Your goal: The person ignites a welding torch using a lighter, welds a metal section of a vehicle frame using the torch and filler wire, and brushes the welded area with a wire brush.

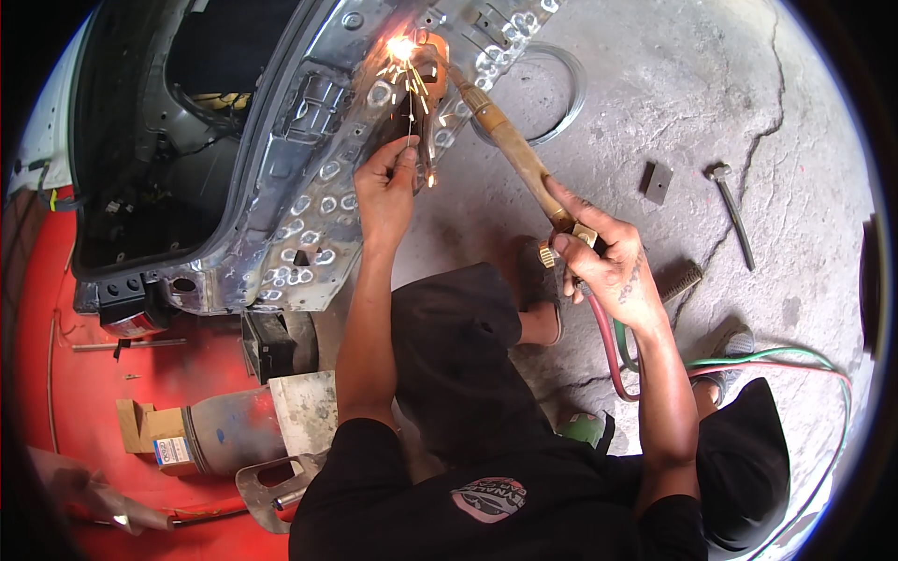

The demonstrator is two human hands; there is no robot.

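My right hand (606,260) is wrapped around the valve end of a brass gas welding torch (513,150). The torch slants up and left, its tip at a bright glowing spot (402,47) that throws sparks. In a pinch between thumb and fingers, my left hand (383,192) holds a thin filler rod (411,120), which points up toward that glow. Both meet a bare-metal car body frame (309,210) dotted with round ground spots. Near the flame the metal glows orange, and glare hides the exact contact point.
On the concrete at right lie a hammer (734,217), a dark metal block (658,182) and a brush (681,282). A wire coil (575,89) rests behind the torch. Red and green hoses (795,353) trail right. A grey cylinder (238,433) and a locking clamp (267,486) sit lower left.
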